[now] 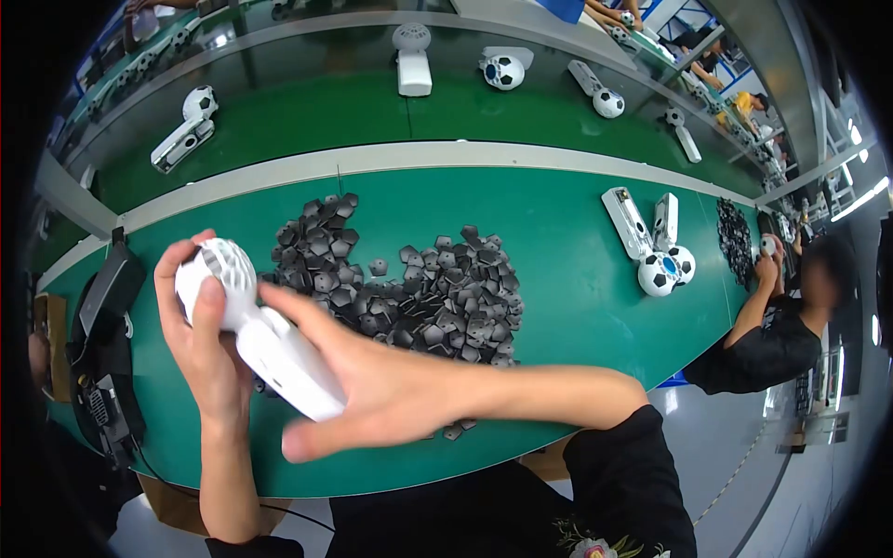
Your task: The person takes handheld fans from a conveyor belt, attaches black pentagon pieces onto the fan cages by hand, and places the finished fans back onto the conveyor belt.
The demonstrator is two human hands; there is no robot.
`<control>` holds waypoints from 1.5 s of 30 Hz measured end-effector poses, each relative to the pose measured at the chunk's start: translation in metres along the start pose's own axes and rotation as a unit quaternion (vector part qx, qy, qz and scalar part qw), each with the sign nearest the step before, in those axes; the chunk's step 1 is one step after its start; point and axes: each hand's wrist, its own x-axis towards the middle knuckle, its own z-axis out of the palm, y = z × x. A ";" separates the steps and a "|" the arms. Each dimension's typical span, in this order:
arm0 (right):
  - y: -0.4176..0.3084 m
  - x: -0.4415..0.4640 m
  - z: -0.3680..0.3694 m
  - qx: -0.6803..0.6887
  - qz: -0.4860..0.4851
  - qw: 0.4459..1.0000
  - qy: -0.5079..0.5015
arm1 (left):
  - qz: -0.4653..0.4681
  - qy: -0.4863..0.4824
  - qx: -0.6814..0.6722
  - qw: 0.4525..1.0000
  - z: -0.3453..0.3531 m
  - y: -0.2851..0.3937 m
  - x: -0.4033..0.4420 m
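Observation:
A white handheld fan (pixel 284 358) with a round slotted head is held tilted above the near left part of the green table. My left hand (pixel 209 344) is closed around the round head, thumb across its front. Along the handle lies my right hand (pixel 391 386), its fingers by the neck and the handle's end against the palm; its thumb points away and it is slightly blurred. Just beyond and beneath my hands spreads a pile of black pentagon pieces (pixel 465 298). Two football-patterned fans (pixel 659 272) with white handles rest together at the right.
A green conveyor belt (pixel 307 107) behind the pale rail carries several fans, including one lying face up (pixel 412 60). Black equipment (pixel 110 288) with a cable stands at the left edge. At the right, another person (pixel 772 325) works beside another black pile (pixel 734 242).

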 end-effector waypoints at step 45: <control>-0.087 0.105 -0.486 -0.528 0.586 0.574 0.220 | 0.258 -0.136 0.450 0.844 -0.055 -0.011 0.004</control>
